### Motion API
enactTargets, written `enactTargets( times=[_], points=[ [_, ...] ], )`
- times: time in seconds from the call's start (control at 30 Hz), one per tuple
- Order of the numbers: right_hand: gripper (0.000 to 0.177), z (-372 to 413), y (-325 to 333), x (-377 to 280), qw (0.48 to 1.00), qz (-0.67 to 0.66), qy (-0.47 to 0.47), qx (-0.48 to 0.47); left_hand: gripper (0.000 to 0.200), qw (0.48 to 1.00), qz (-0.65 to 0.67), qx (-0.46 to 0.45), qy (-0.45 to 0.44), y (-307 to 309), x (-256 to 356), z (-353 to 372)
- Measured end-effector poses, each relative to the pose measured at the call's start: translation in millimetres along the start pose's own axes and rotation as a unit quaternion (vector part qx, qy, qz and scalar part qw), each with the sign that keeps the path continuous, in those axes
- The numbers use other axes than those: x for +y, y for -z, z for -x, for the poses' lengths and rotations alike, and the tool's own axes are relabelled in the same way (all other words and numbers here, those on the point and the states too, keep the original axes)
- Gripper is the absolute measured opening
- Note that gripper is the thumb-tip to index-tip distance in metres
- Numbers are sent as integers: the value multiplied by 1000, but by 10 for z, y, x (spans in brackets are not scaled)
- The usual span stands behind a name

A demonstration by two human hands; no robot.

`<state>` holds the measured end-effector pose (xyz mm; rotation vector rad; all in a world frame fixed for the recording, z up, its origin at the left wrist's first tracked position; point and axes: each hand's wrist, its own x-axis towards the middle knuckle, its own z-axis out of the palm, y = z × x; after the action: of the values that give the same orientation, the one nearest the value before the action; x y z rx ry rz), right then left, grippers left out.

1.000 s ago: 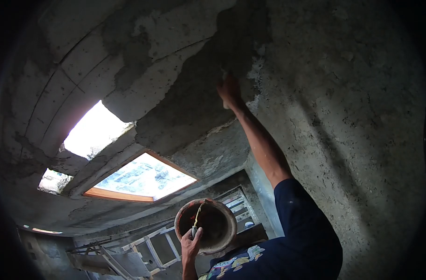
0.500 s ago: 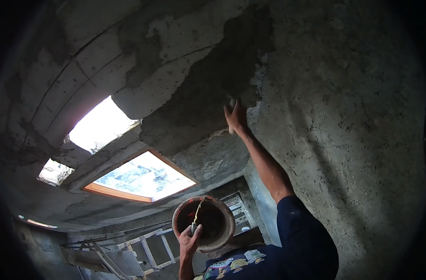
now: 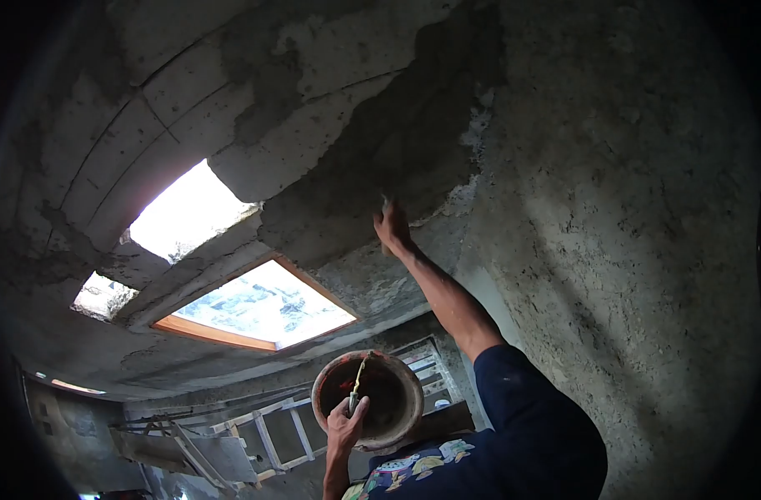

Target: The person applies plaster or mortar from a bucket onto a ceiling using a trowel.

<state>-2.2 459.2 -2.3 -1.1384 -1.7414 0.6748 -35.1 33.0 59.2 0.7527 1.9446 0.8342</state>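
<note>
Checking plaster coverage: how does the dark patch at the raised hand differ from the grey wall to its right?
The dark patch is much darker and looks damp and smoother; the grey wall is pale, rough and pitted. The dark patch has the right hand against its lower edge; the grey wall has no hand on it. Both are a cement-like coat.

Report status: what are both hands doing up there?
Left hand holding bucket. Right hand pressing small tool against dark plaster patch. Nothing in the way.

Bare right hand (image 3: 393, 227) lower, toward seven o'clock, from upper edge to bottom of dark grey wet plaster patch (image 3: 401, 137).
</note>
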Motion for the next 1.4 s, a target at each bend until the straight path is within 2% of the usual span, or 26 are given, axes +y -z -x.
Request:
enactTargets(
  times=[0.07,0.2,0.27,0.4,0.47,0.5,0.57,0.6,0.67,0.8,0.87,0.9,0.97,1.03,1.07,1.1,1.17,1.3,1.33,1.4],
  points=[
    [53,278,80,177,1000,-11,-22,-17,43,999,26,14,-25,-27,-66,-19],
    [51,1085,537,268,992,8,-102,-77,43,998,36,4,-49,-49,-64,63],
    [54,1578,811,350,990,29,-110,-84,43,997,48,0,-55,-69,-110,64],
    [55,2482,1580,237,968,133,-169,-130,40,994,85,-37,-54,-156,-86,127],
    [69,2931,1883,459,955,150,-176,-184,39,990,108,-67,-58,-193,-57,155],
    [62,3060,2090,281,939,146,-227,-214,40,988,118,-77,-57,-227,-61,160],
    [53,3263,2419,-8,936,113,-235,-236,40,988,111,-91,-58,-304,-95,151],
    [53,3361,2527,-104,934,116,-240,-236,40,985,123,-101,-60,-339,-57,194],
    [41,3535,2701,-248,943,113,-227,-218,37,979,150,-129,-49,-401,0,252],
    [39,3783,2947,-355,939,97,-248,-219,21,959,228,-166,-37,-513,-76,316],
    [42,3962,3027,-283,950,98,-198,-220,20,953,252,-170,-14,-508,-105,399],
    [42,4030,3063,-301,948,98,-203,-224,19,950,263,-167,-8,-508,-178,405],
    [40,4124,3101,-361,946,119,-166,-252,23,968,208,-137,-6,-445,-280,399],
    [42,4223,3083,-347,937,123,-171,-279,27,989,108,-63,-85,-450,-526,317],
    [44,4266,3079,-351,929,128,-172,-300,31,988,-1,20,-153,-436,-588,333],
    [44,4294,3072,-375,928,129,-172,-304,35,983,-4,67,-171,-415,-626,335],
    [47,4304,3019,-438,908,101,-206,-351,36,990,-64,85,-96,-293,-681,335],
    [48,4314,2878,-513,882,85,-200,-419,39,987,-89,79,-110,-159,-947,250],
    [49,4285,2842,-579,870,90,-218,-434,40,987,-98,85,-94,-147,-1080,187],
    [48,4446,2728,-381,876,101,-203,-426,45,988,-106,83,-75,-168,-1721,-107]
  ],
)
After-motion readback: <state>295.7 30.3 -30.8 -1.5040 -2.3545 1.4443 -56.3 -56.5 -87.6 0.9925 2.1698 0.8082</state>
